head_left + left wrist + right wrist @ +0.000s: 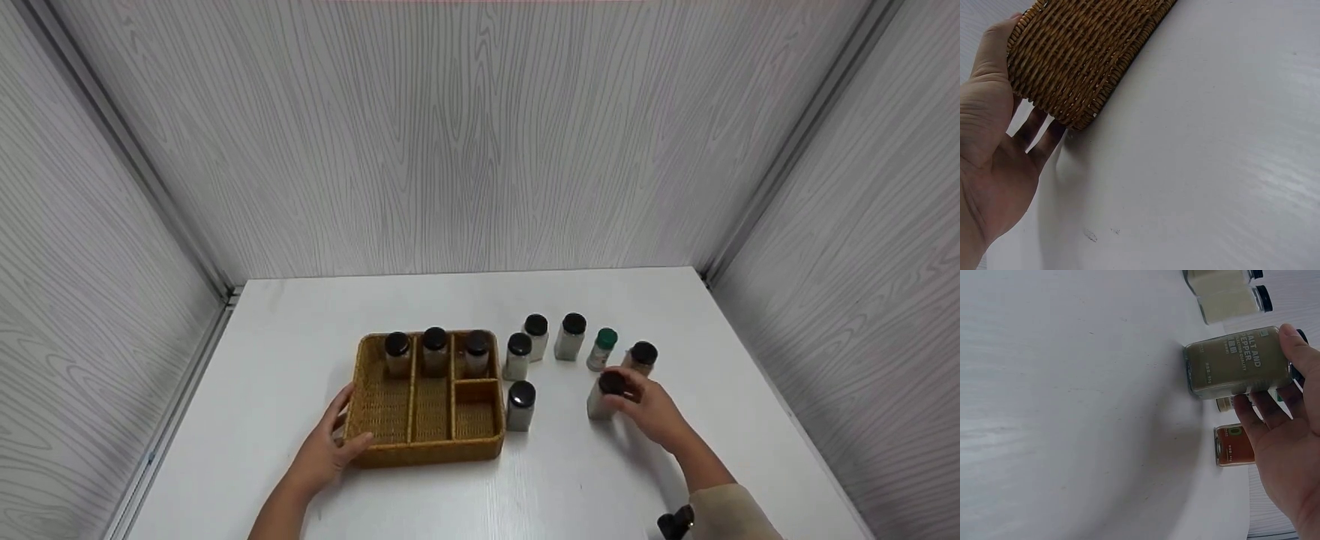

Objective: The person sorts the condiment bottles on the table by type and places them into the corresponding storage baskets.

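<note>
I have a glass salt and pepper bottle (1235,363) in my right hand (651,409), thumb and fingers pinching it near the black cap (611,382). It is upright over the table (555,487), to the right of the wicker basket (424,455) and well apart from it; whether its base touches the surface, I can't tell. This high hold leaves the lower glass free, which I think is sound; the thumb on one side and fingers opposite should keep it from tipping. I would keep my grip snug, since smooth glass may slip, and raise it straight so that it doesn't knock its neighbours.

My left hand (322,450) grips the basket at its front left corner, thumb over the rim and fingers around the side wall. I judge that steady hold useful, as a light basket could skid.

Inside the basket, black-capped bottles stand at the back of the left section (397,364), the middle section (434,360) and the divided right section (476,360). Just right of the basket are two more black-capped bottles (519,356), with another pair behind. Near my right fingers are a green-capped bottle (600,356) and a bottle with reddish contents (1235,447).
</note>
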A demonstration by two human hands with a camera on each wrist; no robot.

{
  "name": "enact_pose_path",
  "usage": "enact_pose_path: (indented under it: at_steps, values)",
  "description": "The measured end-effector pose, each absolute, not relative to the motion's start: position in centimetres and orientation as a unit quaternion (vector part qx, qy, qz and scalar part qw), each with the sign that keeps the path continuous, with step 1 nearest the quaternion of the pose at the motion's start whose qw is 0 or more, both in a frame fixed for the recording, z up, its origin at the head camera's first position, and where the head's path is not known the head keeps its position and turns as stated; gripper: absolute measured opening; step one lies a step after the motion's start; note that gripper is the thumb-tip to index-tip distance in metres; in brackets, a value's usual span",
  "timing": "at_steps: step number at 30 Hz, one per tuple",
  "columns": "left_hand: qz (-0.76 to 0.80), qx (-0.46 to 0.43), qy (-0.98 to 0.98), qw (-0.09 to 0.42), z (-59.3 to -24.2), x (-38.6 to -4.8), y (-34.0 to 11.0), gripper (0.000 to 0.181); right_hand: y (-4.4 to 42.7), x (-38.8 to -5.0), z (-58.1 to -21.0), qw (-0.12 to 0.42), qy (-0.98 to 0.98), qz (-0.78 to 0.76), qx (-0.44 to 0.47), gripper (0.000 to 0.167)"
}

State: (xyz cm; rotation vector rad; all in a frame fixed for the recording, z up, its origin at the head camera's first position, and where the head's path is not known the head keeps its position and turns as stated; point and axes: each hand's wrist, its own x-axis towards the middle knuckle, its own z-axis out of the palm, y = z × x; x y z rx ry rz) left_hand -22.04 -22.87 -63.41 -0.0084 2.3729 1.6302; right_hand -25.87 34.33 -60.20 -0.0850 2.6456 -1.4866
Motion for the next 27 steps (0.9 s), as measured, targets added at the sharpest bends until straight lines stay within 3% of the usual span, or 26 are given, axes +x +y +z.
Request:
enact_pose_path:
  at_steps: [27]
  values:
    - [0.571,-0.001,0.812,0.121,-63.60,-22.10,-22.66,0.101,34.35,-25.93,-59.53,0.044,0.890,-0.453,-0.016,0.055]
